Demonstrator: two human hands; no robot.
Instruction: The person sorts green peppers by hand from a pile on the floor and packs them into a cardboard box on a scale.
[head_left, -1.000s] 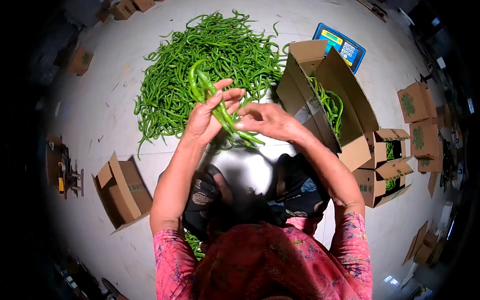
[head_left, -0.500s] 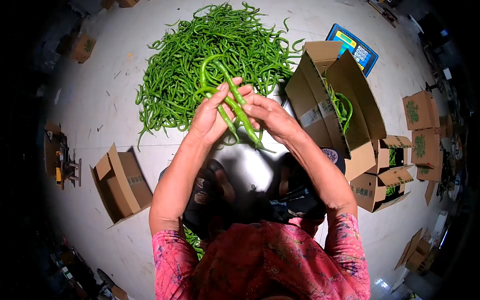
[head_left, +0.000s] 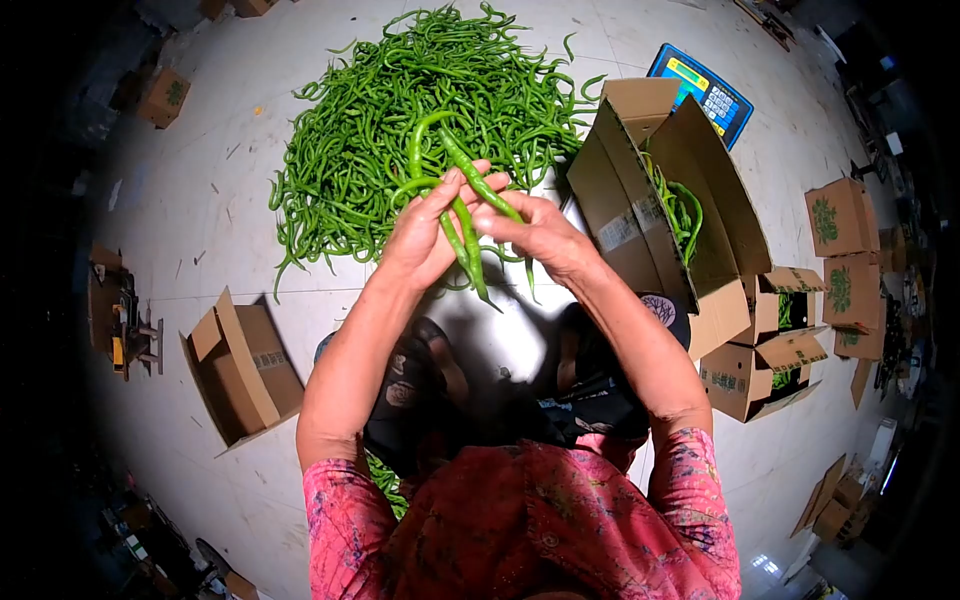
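Observation:
In front of my knees, my left hand (head_left: 420, 235) is closed around a few long green chili peppers (head_left: 466, 245), its thumb on top of them. Their curled stem ends rise above the fingers and the pointed tips hang below. My right hand (head_left: 540, 232) meets it from the right, thumb and fingers pinching another green chili pepper (head_left: 468, 165) that slants across the left fingertips. Just beyond both hands spreads a big heap of green chili peppers (head_left: 370, 130) on the pale floor.
To the right stands a tall open cardboard box (head_left: 610, 185) with chili peppers inside, a blue scale display (head_left: 715, 95) behind it. Smaller boxes with peppers (head_left: 735, 375) sit farther right. An open cardboard box (head_left: 245, 365) lies at left. More peppers (head_left: 385, 480) show beneath me.
My right hand has shifted slightly down the slanting chili pepper, which now lies apart from the others. The peppers in my left hand have turned a little, tips moving left.

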